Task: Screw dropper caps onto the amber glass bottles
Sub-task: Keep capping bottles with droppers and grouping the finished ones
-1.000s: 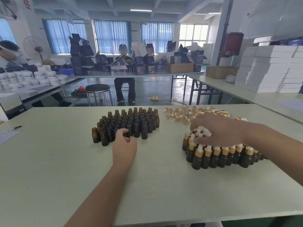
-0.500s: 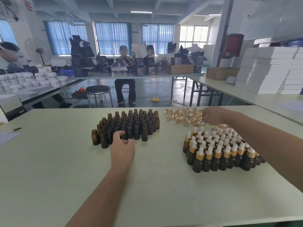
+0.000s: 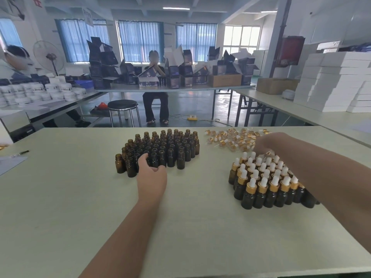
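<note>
A cluster of uncapped amber bottles [image 3: 170, 145] stands at the table's middle. My left hand [image 3: 152, 176] is at its near edge, thumb and curled fingers around one front amber bottle [image 3: 154, 159]. To the right stand several capped bottles [image 3: 265, 185] with gold collars and white bulbs. Behind them lies a loose pile of dropper caps [image 3: 230, 138]. My right hand [image 3: 266, 143] hangs over the pile's near right edge with fingers curled down, and a gold dropper cap [image 3: 268, 153] shows under the fingertips.
The pale green table [image 3: 80, 207] has a pen [image 3: 21, 153] and a sheet of paper at its left edge. Beyond its far edge are a stool [image 3: 122, 106], a seated person and tables with boxes. White boxes [image 3: 337, 81] are stacked at the right.
My right hand lifted off the tops of the capped bottles and moved back to the cap pile. My left hand stayed at the front of the uncapped bottles.
</note>
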